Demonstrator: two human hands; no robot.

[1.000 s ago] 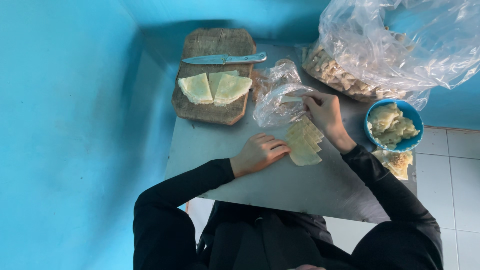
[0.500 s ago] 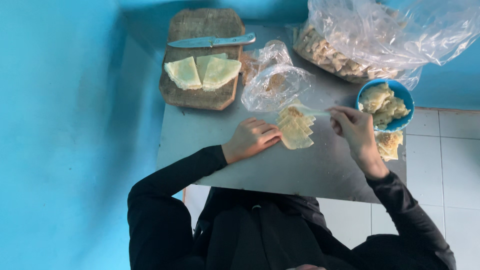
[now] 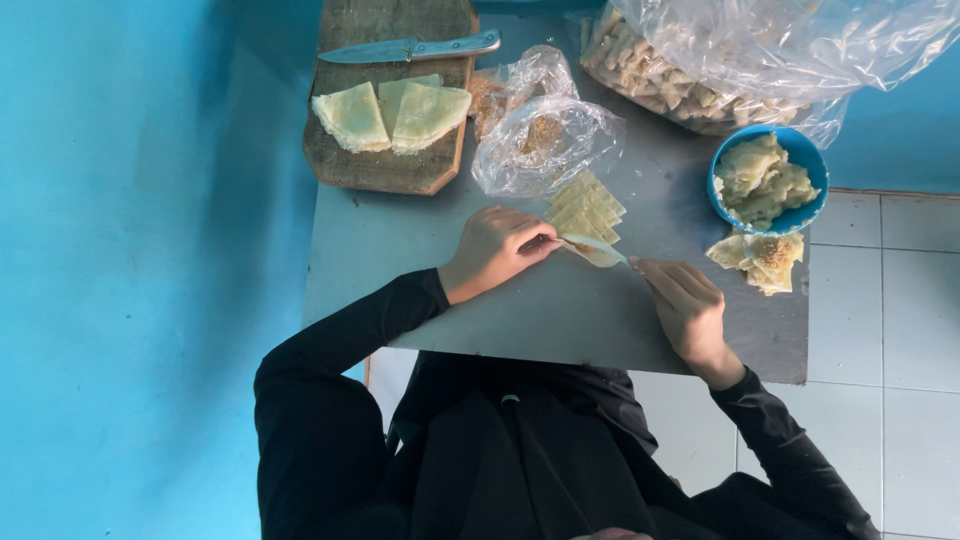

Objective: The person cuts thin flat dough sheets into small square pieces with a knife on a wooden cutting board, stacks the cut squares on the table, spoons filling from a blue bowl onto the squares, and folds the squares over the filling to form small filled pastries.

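A thin pale dough sheet (image 3: 596,250) is stretched between my two hands over the grey table (image 3: 560,320). My left hand (image 3: 495,250) pinches its left end and my right hand (image 3: 680,305) pinches its right end. Just beyond it lies a small stack of square dough sheets (image 3: 585,208). A clear plastic bag with brown filling (image 3: 540,140) sits behind the stack. Black sleeves cover both my arms.
A wooden board (image 3: 395,165) at the back left carries folded flat pastries (image 3: 395,115) and a knife (image 3: 415,48). A blue bowl of dough pieces (image 3: 765,180) stands at the right, filled pieces (image 3: 758,258) beside it. A big clear bag of pastries (image 3: 740,60) lies at back right.
My right hand has come away from the plastic bag and down to the right end of one sheet. My left hand has shifted onto the sheet's other end. The view has tilted slightly.
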